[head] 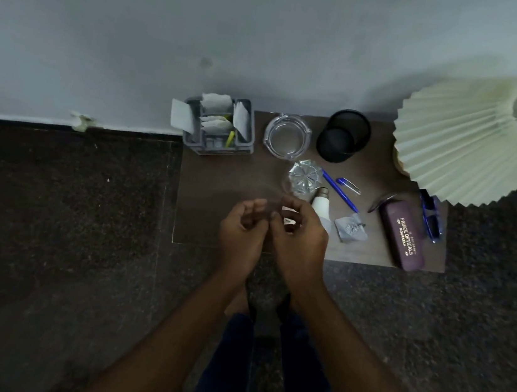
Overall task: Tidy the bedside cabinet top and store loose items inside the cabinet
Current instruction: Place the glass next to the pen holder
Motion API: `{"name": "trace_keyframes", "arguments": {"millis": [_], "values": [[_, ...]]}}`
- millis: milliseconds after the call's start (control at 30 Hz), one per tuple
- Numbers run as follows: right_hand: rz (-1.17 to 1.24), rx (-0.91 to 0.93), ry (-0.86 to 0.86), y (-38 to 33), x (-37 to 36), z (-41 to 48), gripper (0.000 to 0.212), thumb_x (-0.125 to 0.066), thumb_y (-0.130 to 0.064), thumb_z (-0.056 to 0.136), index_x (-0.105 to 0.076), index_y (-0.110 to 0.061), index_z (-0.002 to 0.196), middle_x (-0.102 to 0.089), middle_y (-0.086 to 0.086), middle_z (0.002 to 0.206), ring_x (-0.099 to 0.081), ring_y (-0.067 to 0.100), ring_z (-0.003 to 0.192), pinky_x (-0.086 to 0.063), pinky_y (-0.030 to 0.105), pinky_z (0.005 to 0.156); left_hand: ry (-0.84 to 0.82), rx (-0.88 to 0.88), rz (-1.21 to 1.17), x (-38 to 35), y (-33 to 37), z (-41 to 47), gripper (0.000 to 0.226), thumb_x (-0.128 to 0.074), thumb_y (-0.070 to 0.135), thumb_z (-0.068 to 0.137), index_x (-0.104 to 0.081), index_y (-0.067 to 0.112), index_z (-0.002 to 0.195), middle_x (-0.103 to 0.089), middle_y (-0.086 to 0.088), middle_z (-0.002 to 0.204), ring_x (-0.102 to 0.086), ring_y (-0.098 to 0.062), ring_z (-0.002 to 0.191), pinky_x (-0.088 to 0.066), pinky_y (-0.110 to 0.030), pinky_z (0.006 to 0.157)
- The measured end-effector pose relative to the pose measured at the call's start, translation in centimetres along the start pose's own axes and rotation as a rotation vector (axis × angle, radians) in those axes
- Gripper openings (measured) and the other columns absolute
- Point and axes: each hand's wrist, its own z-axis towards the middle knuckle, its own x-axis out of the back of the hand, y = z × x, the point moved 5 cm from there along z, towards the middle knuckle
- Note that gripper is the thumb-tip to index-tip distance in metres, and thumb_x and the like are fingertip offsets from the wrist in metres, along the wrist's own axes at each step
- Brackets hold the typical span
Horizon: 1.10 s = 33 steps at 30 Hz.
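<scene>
My two hands meet over the front middle of the dark wooden cabinet top. My right hand curls its fingers round a small white item, mostly hidden. My left hand is beside it with fingers curled; what it holds is not visible. Loose on the top lie a cut-glass tumbler on its side, a white light bulb, a blue pen, a second short blue pen, a crumpled silver wrapper, a purple spectacle case and blue glasses.
A grey organiser with paper sachets stands at the back left corner, next to a glass ashtray and a black mesh pen cup. A pleated cream lampshade overhangs the right end. The wall is behind; dark stone floor surrounds.
</scene>
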Motion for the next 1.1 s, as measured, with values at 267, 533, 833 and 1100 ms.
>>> {"name": "trace_keyframes", "arguments": {"millis": [267, 533, 833, 1100], "values": [[0.159, -0.028, 0.156, 0.3, 4.6, 2.1, 0.014, -0.066, -0.019, 0.094, -0.069, -0.029, 0.102, -0.071, -0.019, 0.098, -0.069, 0.009, 0.096, -0.061, 0.035, 0.08, 0.007, 0.056, -0.024, -2.3, 1.3, 1.8, 0.022, -0.062, 0.001, 0.092, -0.072, 0.009, 0.111, -0.074, -0.003, 0.106, -0.069, -0.011, 0.096, -0.06, -0.035, 0.087], [0.226, -0.16, 0.115, 0.0, 4.1, 8.1, 0.015, -0.064, -0.029, 0.096, -0.069, -0.024, 0.109, -0.071, -0.007, 0.106, -0.067, 0.011, 0.104, -0.055, 0.049, 0.095, -0.094, 0.318, -0.186, -4.7, 2.4, 5.9, 0.018, -0.054, 0.015, 0.101, -0.066, 0.013, 0.114, -0.063, 0.01, 0.085, -0.059, -0.006, 0.077, -0.053, -0.025, 0.07], [0.197, -0.371, -0.144, 0.3, 1.5, 10.7, 0.033, -0.055, -0.054, 0.094, -0.073, -0.026, 0.09, -0.078, -0.006, 0.088, -0.076, 0.016, 0.089, -0.063, 0.043, 0.081, -0.165, 0.403, -0.253, -6.4, 3.4, 6.4, 0.02, -0.055, 0.018, 0.101, -0.068, 0.006, 0.109, -0.076, -0.006, 0.098, -0.074, -0.012, 0.08, -0.062, -0.025, 0.063], [0.178, -0.444, -0.124, 0.0, 1.3, 10.7, 0.048, -0.061, -0.056, 0.089, -0.074, -0.01, 0.094, -0.078, 0.009, 0.089, -0.077, 0.028, 0.084, -0.062, 0.054, 0.078, -0.131, 0.383, -0.264, -7.0, 3.7, 5.2, 0.02, -0.056, 0.015, 0.1, -0.069, 0.002, 0.108, -0.07, -0.024, 0.118, -0.067, -0.024, 0.091, -0.055, -0.043, 0.093]]}}
